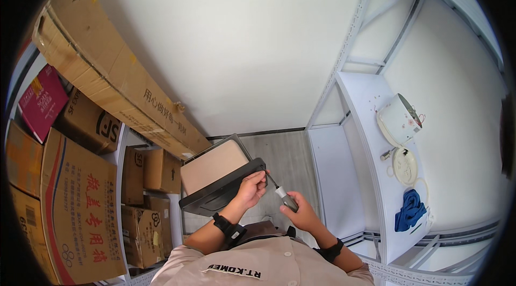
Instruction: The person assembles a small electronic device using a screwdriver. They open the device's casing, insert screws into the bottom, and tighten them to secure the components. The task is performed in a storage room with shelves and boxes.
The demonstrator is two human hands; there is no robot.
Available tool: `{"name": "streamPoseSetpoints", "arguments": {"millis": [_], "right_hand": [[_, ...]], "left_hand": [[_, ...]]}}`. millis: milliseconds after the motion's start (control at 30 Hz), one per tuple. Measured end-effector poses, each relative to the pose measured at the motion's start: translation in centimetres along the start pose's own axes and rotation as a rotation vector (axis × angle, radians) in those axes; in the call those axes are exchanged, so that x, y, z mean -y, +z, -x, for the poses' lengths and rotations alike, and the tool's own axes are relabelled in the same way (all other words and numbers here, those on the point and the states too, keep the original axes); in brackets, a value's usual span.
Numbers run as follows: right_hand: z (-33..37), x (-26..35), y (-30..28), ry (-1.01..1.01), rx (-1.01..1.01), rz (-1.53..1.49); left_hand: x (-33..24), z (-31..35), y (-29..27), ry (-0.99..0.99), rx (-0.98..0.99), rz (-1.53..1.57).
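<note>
My right hand (302, 212) is closed around the grey and white handle of a screwdriver (287, 199). Its thin shaft points up and left to the corner of a black plastic frame (223, 181). At that same corner, the fingers of my left hand (251, 189) are pinched together close to the screwdriver's tip. What they hold, if anything, is too small to make out. A beige block-shaped piece (215, 167) with rounded corners sits just beyond the frame, against a dark panel.
A long cardboard box (118, 76) leans along the left shelves, above several stacked cartons (80, 205). On the white shelf (371, 125) at right stand a floral white pot-shaped housing (399, 119), a round cream part (405, 166) and a blue cloth (410, 211). Grey flooring (285, 154) shows ahead.
</note>
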State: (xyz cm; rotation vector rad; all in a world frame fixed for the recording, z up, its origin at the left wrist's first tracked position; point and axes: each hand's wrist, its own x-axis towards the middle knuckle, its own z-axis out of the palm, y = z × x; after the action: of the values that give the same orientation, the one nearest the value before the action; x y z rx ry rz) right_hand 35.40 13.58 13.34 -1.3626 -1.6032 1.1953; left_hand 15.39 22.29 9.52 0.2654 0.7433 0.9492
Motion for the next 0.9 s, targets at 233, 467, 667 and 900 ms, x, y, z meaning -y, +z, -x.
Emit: {"name": "streamPoseSetpoints", "arguments": {"millis": [233,467,667,900], "right_hand": [[-0.3,0.7,-0.4,0.287,0.082,-0.16],[-0.4,1.7,-0.1,0.472,0.117,-0.521],[0.4,-0.5,-0.2,0.343,0.117,-0.39],[2.1,-1.1,-1.4,0.347,0.142,-0.41]], "left_hand": [[-0.1,0.2,-0.3,-0.001,-0.01,0.018],[-0.2,0.5,-1.0,-0.027,-0.03,0.049],[0.3,0.5,-0.5,-0.018,-0.047,0.066],[0.4,0.5,-0.4,0.006,-0.032,0.09]]}}
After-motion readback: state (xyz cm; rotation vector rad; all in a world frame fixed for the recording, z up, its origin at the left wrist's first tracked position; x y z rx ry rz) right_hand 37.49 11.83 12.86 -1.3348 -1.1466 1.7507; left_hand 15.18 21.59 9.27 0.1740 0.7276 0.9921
